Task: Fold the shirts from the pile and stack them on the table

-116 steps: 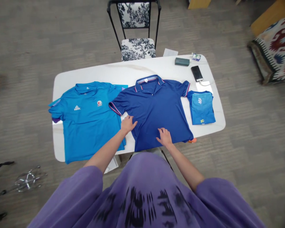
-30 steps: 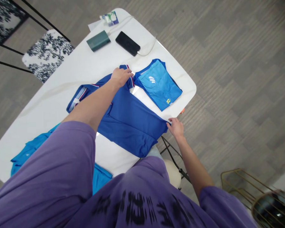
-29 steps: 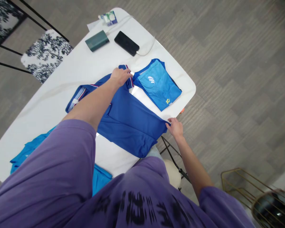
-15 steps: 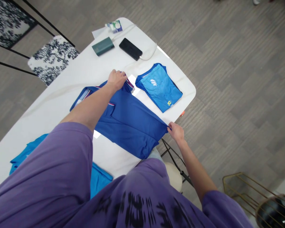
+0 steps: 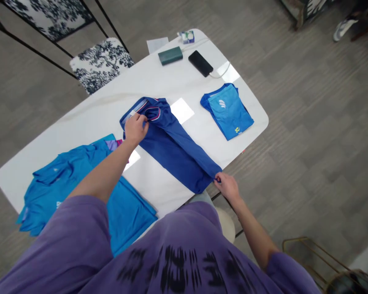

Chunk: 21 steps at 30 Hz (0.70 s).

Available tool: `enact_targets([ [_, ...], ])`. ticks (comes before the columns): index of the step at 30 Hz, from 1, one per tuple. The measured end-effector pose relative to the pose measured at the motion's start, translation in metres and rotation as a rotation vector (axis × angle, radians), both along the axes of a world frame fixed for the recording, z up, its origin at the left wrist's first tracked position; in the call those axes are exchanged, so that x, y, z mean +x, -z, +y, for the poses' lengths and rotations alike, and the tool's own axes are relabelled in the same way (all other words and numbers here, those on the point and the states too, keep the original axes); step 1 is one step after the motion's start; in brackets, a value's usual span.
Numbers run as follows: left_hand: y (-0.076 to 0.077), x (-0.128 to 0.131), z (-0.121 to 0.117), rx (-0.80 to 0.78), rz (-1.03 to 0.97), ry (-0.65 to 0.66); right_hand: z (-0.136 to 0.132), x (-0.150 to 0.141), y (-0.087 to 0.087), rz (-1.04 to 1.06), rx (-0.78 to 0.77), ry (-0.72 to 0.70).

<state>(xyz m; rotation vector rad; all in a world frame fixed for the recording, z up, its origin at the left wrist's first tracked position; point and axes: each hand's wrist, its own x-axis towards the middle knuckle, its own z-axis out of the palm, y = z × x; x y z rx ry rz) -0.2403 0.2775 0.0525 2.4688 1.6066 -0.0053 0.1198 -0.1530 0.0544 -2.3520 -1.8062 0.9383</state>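
A dark blue polo shirt (image 5: 174,147) with a striped collar lies folded into a narrow strip on the white table (image 5: 88,118). My left hand (image 5: 135,128) is closed on the shirt's upper part, next to the collar. My right hand (image 5: 227,186) pinches the hem corner at the table's near edge. A light blue jersey (image 5: 79,183) lies spread out to the left, partly under my left arm. A small folded light blue shirt (image 5: 230,111) rests to the right.
A dark green power bank (image 5: 170,55), a black phone (image 5: 200,63) on a cable, a small carton (image 5: 187,37) and a paper sheet (image 5: 157,43) sit at the far end. A floral chair (image 5: 101,63) stands behind the table. A brass wire rack (image 5: 325,261) is at lower right.
My left hand carried the polo's right sleeve and side leftward over the body, narrowing the shirt into a strip. My right hand stayed on the hem corner. The camera view shifted.
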Motion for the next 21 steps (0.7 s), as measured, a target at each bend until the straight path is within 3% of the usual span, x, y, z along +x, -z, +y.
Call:
enact_targets([
  [4, 0.032, -0.065, -0.061, -0.134, 0.075, -0.203, -0.014, -0.070, 0.029, -0.023, -0.170, -0.138],
  [7, 0.037, -0.073, -0.095, -0.153, -0.017, -0.226, -0.012, -0.098, 0.038, -0.045, -0.224, -0.177],
  [10, 0.033, -0.046, -0.123, -0.187, -0.172, -0.067, 0.001, -0.106, 0.035, -0.122, -0.145, -0.141],
  [14, 0.033, 0.011, -0.165, -0.280, -0.244, 0.141, 0.023, -0.103, 0.029, -0.216, -0.104, -0.131],
  [17, 0.036, 0.042, -0.200, -0.338, -0.189, 0.158, 0.032, -0.097, 0.027, -0.245, -0.163, -0.190],
  [21, 0.032, 0.054, -0.237, -0.320, -0.170, 0.089, 0.035, -0.077, 0.022, -0.233, -0.188, -0.344],
])
